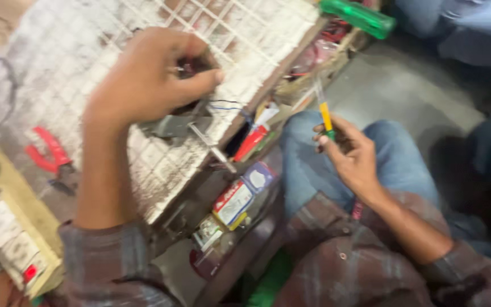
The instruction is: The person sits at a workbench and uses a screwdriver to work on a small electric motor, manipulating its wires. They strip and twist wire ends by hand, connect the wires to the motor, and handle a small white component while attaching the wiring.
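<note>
My left hand (149, 79) is raised over a white wire grid (86, 51), fingers pinched on a small dark part (188, 68) with thin wires trailing from it and a grey metal bracket (174, 125) hanging just below. My right hand (350, 153) rests above my knee in blue jeans and grips a slim tool with a yellow and green handle (327, 119), its thin tip pointing up. The picture is blurred, so the small part's shape is unclear.
Red-handled pliers (49, 153) lie on the grid at left. A beige switch box (12, 227) sits at lower left. Small cartons (237, 199) fill a wooden tray beside my knee. A green translucent object (359, 17) lies at top. Another person's clothed legs (461, 28) are at upper right.
</note>
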The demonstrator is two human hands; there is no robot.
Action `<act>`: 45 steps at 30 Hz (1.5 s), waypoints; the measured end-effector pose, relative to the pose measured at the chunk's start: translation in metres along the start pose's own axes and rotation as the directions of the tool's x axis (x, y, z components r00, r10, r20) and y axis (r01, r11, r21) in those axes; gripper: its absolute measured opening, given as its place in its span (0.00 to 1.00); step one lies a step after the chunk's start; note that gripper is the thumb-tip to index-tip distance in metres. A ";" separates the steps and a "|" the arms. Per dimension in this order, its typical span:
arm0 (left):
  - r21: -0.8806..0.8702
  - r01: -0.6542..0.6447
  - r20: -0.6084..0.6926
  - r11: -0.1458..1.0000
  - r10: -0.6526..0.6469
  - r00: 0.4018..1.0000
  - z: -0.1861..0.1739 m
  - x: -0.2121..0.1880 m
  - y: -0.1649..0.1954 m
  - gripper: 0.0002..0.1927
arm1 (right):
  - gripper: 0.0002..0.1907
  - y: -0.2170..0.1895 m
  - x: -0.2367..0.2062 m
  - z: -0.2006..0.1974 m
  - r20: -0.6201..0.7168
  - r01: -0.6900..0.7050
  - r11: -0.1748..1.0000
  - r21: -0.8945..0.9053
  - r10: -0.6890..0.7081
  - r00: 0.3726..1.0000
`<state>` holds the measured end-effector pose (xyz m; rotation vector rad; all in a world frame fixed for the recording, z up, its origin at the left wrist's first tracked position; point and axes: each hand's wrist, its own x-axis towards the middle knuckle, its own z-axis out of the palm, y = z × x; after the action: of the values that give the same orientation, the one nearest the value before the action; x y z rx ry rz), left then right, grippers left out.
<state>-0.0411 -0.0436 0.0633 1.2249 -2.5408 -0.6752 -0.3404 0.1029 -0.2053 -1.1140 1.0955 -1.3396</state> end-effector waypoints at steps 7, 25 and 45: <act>0.014 -0.148 -0.127 0.989 0.148 0.981 0.017 0.008 -0.014 0.15 | 0.28 -0.042 0.017 0.039 -0.027 0.116 0.993 -0.008 -0.116 0.993; -0.085 0.011 -0.075 0.996 -0.017 0.997 0.009 0.010 0.008 0.14 | 0.16 -0.076 0.092 0.056 -0.012 0.332 0.888 -0.319 -0.354 0.935; -0.284 0.059 -0.068 0.957 -0.082 0.994 0.009 0.008 0.008 0.14 | 0.16 -0.102 0.019 0.004 -0.017 0.190 0.950 -0.249 -0.201 0.980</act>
<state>-0.0550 -0.0431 0.0601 1.2200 -2.2501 -0.9474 -0.3528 0.0895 -0.1027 -1.4128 1.2330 -1.4123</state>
